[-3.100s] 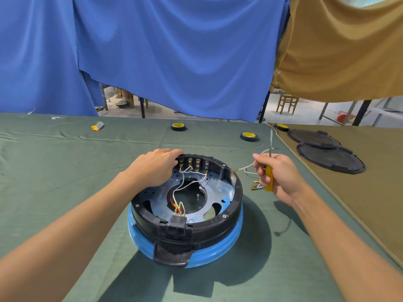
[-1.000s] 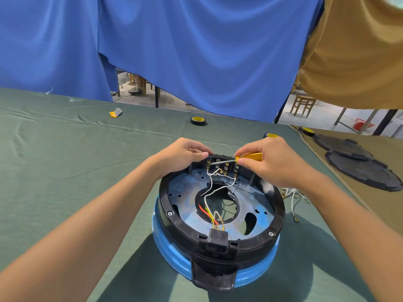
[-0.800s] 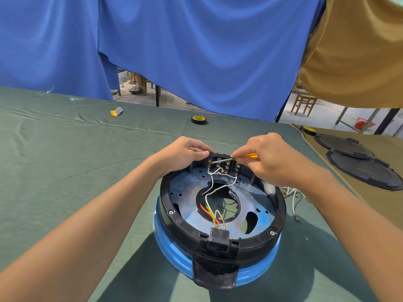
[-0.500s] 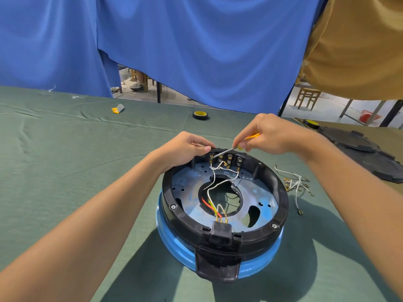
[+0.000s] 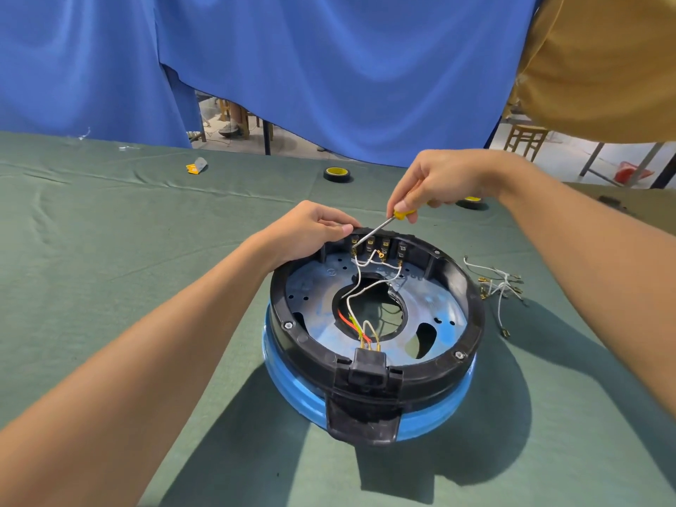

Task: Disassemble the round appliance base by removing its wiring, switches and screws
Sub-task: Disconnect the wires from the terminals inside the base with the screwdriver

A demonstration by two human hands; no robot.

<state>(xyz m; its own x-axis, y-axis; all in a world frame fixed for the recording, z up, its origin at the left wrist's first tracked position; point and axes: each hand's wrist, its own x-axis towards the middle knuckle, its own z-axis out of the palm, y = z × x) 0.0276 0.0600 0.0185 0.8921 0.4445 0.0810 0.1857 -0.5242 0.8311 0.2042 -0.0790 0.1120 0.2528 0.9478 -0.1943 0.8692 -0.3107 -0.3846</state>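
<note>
Two hands work at the far edge of the round base (image 5: 431, 375), which sits flat on the green table (image 5: 109, 250) with its open side up, directly in front of the person. The left hand (image 5: 307, 232) curls over the far-left rim and holds it down. The right hand (image 5: 439, 181) pinches the yellow grip of a thin screwdriver (image 5: 376, 231), whose tip rests at the leftmost of the switches (image 5: 380, 247) set in a row inside the far wall. The base looks like stiff plastic and sheet metal, probably heavy enough to stay put, and the black rim is the sound place to hold it. The white wires (image 5: 360, 283) are thin and limp, so they are likely best pulled off by their metal end clips, since tugging mid-length could tear them. The screws (image 5: 288, 325) in the rim are small and would roll away easily. A bunch of loose wires (image 5: 494, 287) lies on the table just right of the base, and a tape roll (image 5: 337, 174) sits farther back. Three seconds ago the right hand held the screwdriver upright beside the base; a second ago the shaft lay nearly flat across the switches. Now the hand is raised and the shaft slopes steeply down to the terminal, while the left hand has kept its grip.
</note>
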